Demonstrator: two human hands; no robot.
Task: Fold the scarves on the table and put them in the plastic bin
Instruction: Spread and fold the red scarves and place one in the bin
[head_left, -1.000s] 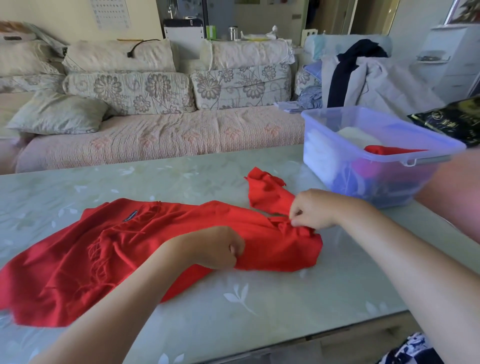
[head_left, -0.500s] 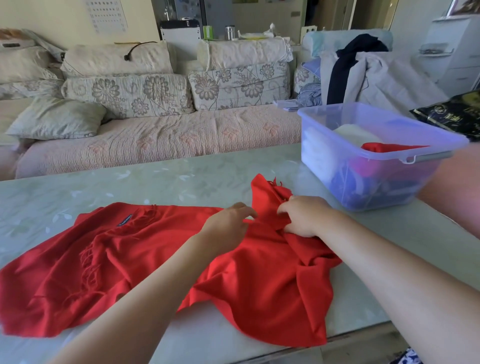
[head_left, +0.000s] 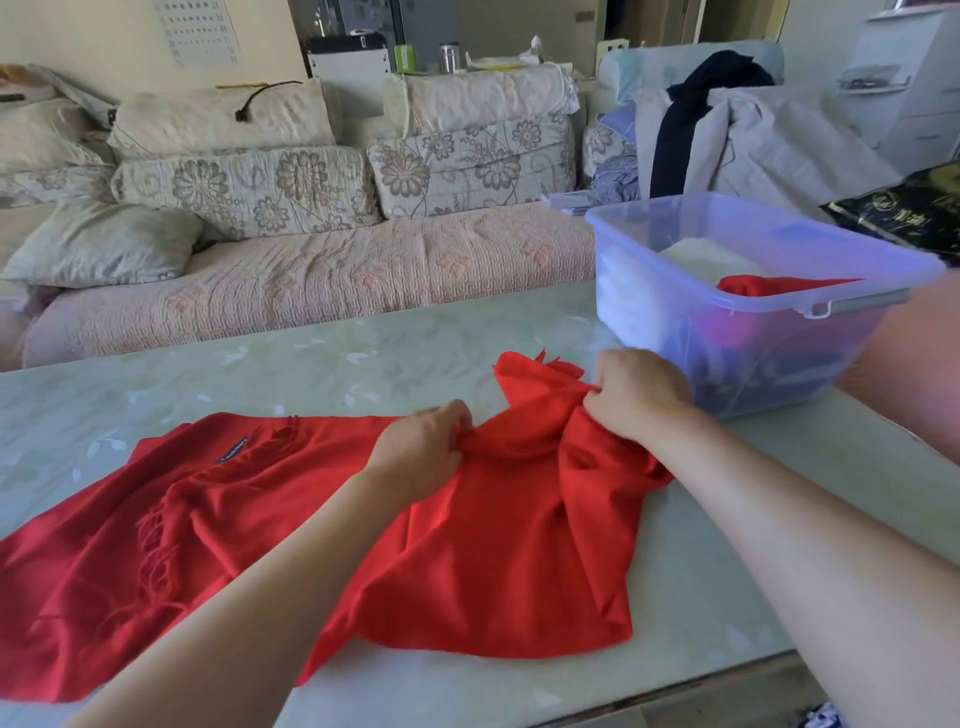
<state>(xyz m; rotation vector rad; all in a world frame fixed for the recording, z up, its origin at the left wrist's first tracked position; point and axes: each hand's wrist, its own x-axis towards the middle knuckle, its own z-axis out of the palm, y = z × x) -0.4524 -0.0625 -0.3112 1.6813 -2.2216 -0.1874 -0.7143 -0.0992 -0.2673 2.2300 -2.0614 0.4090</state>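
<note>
Head: scarf (head_left: 493, 551) perhaps at table (head_left: 711, 582) edge

The red scarf (head_left: 182, 519) runs off the left edge.

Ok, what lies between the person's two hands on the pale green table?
Only the red fringed fabric scarf: a bunched, raised stretch of it spans from the left hand to the right hand, each gripping it. The head view shows this.

My left hand (head_left: 421, 447) and right hand (head_left: 639, 395) are bare, and so are both forearms (head_left: 779, 545) as far as they show. Below the table's (head_left: 311, 364) near edge, at its right corner, peeks blue-and-white patterned cloth (head_left: 827, 719). I cannot tell whether I wear it.
</note>
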